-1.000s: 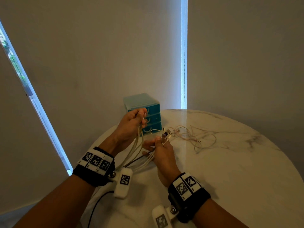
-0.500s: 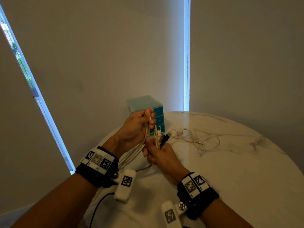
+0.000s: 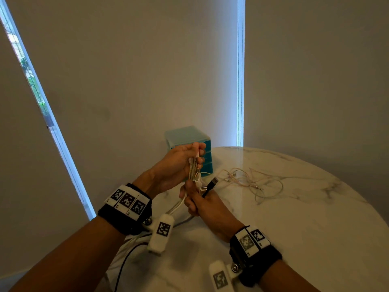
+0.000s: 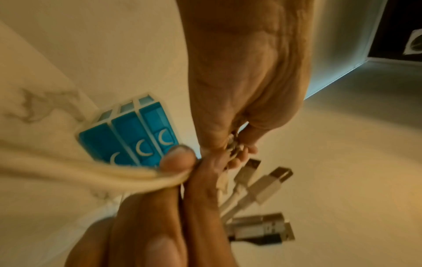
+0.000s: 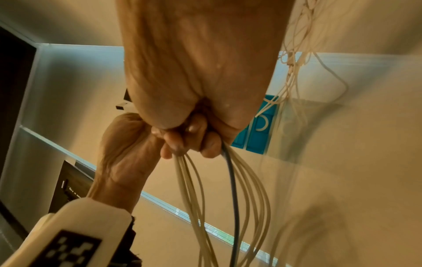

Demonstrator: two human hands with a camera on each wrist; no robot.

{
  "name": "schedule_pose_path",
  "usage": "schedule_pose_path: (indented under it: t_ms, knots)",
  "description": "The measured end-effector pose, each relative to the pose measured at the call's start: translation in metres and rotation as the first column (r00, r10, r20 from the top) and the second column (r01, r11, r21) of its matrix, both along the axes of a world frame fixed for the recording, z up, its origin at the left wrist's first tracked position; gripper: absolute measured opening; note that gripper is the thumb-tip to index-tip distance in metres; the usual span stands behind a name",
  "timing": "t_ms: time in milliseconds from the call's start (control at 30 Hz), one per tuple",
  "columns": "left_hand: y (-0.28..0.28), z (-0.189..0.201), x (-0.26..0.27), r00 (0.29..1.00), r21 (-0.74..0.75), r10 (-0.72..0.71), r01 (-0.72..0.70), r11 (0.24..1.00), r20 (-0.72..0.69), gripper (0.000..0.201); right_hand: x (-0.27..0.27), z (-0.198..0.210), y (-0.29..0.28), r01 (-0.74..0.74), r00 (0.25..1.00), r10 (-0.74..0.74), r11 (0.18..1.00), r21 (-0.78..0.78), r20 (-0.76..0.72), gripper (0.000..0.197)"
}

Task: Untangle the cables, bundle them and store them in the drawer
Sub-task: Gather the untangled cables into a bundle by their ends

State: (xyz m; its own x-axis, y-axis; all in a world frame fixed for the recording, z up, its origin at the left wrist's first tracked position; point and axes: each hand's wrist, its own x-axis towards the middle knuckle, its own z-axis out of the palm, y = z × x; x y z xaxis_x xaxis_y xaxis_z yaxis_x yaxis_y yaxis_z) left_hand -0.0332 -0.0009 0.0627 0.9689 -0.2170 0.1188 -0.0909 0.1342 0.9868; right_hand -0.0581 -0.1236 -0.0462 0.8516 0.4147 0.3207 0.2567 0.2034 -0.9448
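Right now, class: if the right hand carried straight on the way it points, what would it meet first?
The right hand points up and away toward the left hand, which grips the cable bundle just above it. It would probably meet that hand first; the blue drawer unit stands beyond, though depth is uncertain.

Two hands (image 3: 174,165) (image 3: 202,202) — one drawer unit (image 3: 189,138), three drawers.

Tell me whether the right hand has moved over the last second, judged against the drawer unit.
Yes. The right hand, gripping the cables, has closed in toward the left hand, sitting more directly below the drawer unit.
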Motion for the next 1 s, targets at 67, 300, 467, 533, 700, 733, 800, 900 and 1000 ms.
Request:
schedule_pose_path:
  t_ms: [67,300,467,533,700,733,800,900,1000]
  knots:
    - [0.008,0.009,-0.006,1.0,-0.014,-0.024,0.024,1.0,-0.007,0.05,0.0,-0.002,0.002,0.027,0.999,-0.027,1.0,0.014,0.02,0.046]
    - [0.035,-0.007,-0.012,0.99,-0.051,0.121,-0.125,0.991,-0.075,0.063,-0.002,-0.002,0.004,0.069,0.996,-0.069,0.998,0.004,0.059,0.051]
    - [0.04,-0.019,-0.024,0.99,0.104,0.098,-0.108,0.989,0.102,0.045,-0.004,0.001,0.003,0.092,0.995,-0.091,0.995,-0.026,0.031,0.052]
    - [0.043,-0.019,-0.031,0.967,0.217,0.061,-0.116,0.969,0.247,0.04,-0.004,0.002,0.004,0.08,0.996,-0.079,0.997,-0.023,0.028,0.051]
    - [0.047,-0.011,-0.033,0.936,0.297,0.131,-0.233,0.926,0.327,0.052,-0.004,0.002,0.005,0.084,0.996,-0.083,0.996,-0.021,0.017,0.049]
    - [0.046,-0.009,-0.033,0.936,0.297,0.137,-0.238,0.925,0.324,0.054,-0.004,0.002,0.005,0.084,0.996,-0.083,0.996,-0.026,0.012,0.05]
    - [0.044,-0.005,-0.034,0.929,0.302,0.148,-0.256,0.918,0.339,0.059,-0.003,0.002,0.005,0.085,0.996,-0.085,0.995,-0.044,0.013,0.05]
    - [0.038,-0.001,-0.036,0.902,0.285,0.212,-0.33,0.9,0.376,0.055,-0.003,0.002,0.006,0.081,0.997,-0.08,0.996,-0.037,0.018,0.048]
    - [0.032,-0.003,-0.035,0.881,0.238,0.27,-0.379,0.894,0.389,0.047,-0.004,0.002,0.006,0.093,0.996,-0.092,0.994,-0.049,0.019,0.049]
